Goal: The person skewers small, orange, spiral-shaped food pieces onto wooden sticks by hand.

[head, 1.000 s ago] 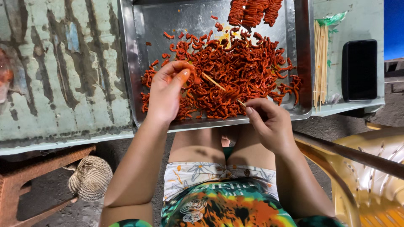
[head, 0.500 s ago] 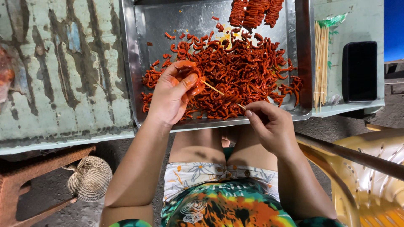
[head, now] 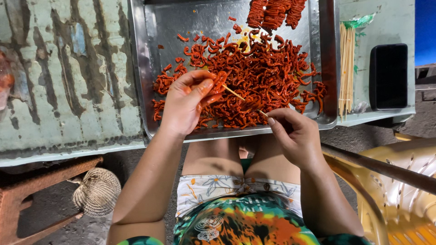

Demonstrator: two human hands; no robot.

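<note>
Near frame centre, the left hand (head: pixel 186 102) pinches a red strip (head: pixel 220 81) onto the skewer (head: pixel 240 98) pinched by the right hand (head: pixel 295 136); greasy fingers may slip, so the point could prick.

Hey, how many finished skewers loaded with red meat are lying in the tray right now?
3, side by side at the tray's far edge: left skewer, middle skewer, right skewer. The frame cuts off their tops, so more may lie beyond view.
</note>
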